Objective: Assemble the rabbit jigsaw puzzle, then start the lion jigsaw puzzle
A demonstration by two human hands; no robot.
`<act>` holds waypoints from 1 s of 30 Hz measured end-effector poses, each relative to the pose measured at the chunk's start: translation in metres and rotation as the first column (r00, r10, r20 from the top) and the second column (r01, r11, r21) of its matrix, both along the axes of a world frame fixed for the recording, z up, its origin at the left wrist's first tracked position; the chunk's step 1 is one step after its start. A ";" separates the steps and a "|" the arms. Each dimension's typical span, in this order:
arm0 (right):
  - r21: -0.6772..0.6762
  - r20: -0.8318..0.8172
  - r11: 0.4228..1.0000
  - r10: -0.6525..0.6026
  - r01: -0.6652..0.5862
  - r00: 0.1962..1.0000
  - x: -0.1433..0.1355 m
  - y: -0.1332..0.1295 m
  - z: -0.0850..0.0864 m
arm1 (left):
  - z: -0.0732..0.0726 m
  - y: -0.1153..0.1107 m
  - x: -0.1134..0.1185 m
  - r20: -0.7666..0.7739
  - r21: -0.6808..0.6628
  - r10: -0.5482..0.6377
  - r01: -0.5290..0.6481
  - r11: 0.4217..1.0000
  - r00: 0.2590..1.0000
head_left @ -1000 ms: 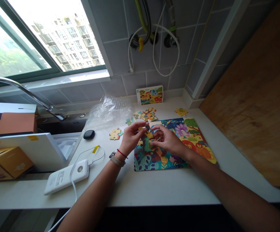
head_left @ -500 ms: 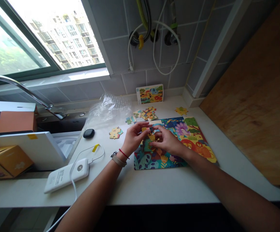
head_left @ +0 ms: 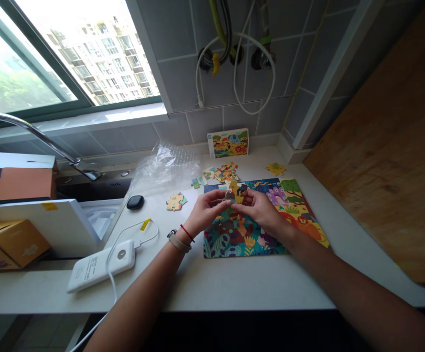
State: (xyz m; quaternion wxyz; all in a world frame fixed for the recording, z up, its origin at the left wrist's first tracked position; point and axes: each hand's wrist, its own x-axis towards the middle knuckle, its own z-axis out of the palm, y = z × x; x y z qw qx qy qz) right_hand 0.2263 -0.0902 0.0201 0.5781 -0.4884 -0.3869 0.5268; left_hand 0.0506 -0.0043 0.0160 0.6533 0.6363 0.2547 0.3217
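Observation:
Above the colourful puzzle board [head_left: 249, 242], my left hand [head_left: 212, 208] and my right hand [head_left: 261, 210] come together at a yellow puzzle piece [head_left: 237, 192] with a dark patch. Both hands pinch it, the left by its left side and the right by its right edge. The piece is tilted up off the board. On the board's right part, lions and a purple peacock show in the picture. Several loose puzzle pieces [head_left: 227, 171] lie heaped behind the board, and another small group of pieces [head_left: 176, 201] rests left of my left hand.
A picture box [head_left: 230, 143] leans against the tiled wall. Further left are crumpled clear plastic [head_left: 166, 164], a black oval object [head_left: 135, 202] and a white power bank [head_left: 102, 266] with its cable. One puzzle piece group [head_left: 276, 169] lies at the back right, near the wooden panel [head_left: 391, 161].
The yellow piece has been raised and turned between my hands. My right hand's fingers have shifted to its right edge, and more of the board's middle shows.

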 end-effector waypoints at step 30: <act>-0.052 -0.049 0.981 -0.188 0.186 0.981 0.004 -0.002 0.008 | 0.003 0.007 -0.004 -0.039 -0.095 0.055 -0.058 0.994 0.998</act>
